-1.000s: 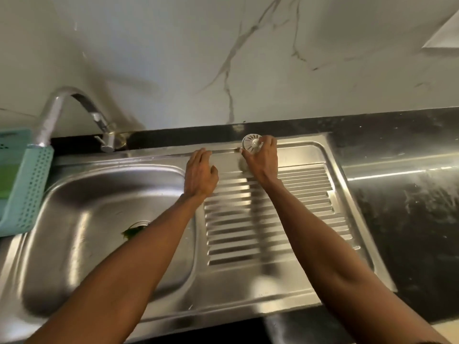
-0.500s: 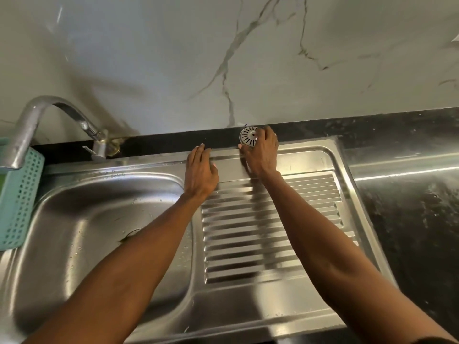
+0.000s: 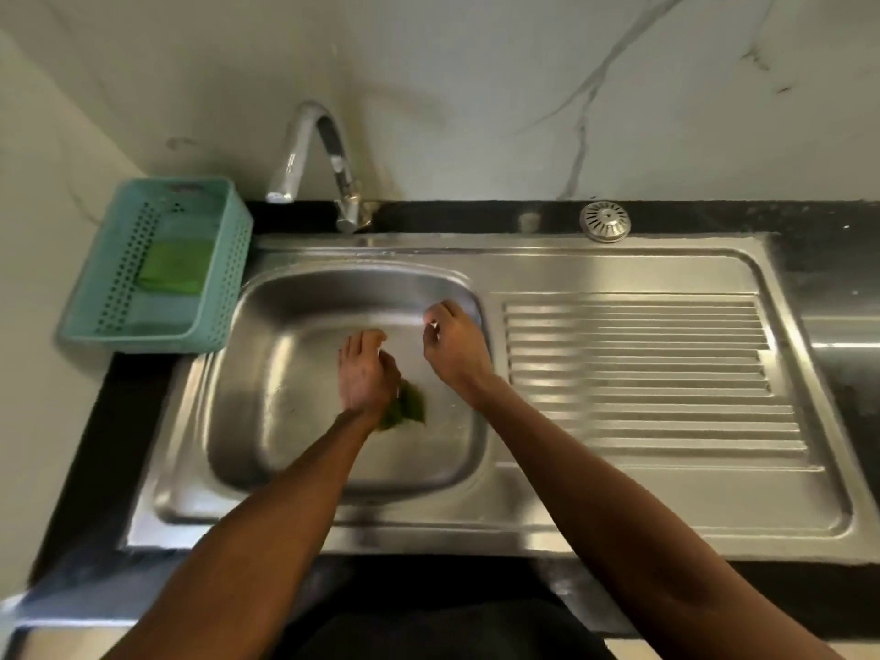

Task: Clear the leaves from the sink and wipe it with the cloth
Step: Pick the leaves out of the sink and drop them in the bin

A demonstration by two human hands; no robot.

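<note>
The steel sink [image 3: 266,373] has green leaves [image 3: 408,408] lying at the bottom of its basin, partly hidden under my left wrist. My left hand [image 3: 365,373] is low in the basin, palm down with fingers stretched out, its heel right over the leaves. My right hand [image 3: 452,347] hovers by the basin's right wall with loosely curled fingers and nothing visible in them. A folded green cloth [image 3: 176,269] lies inside the teal basket [image 3: 228,283] to the left of the sink.
The round metal drain strainer [image 3: 605,221] rests on the sink's back rim. A curved tap [image 3: 314,154] stands behind the basin. The ribbed drainboard [image 3: 643,373] lies to the right, with black counter [image 3: 838,278] around it and a marble wall behind.
My right hand let go of the strainer, which now sits on the back rim. Both hands moved from the drainboard's back edge down into the basin, and my view shifted left.
</note>
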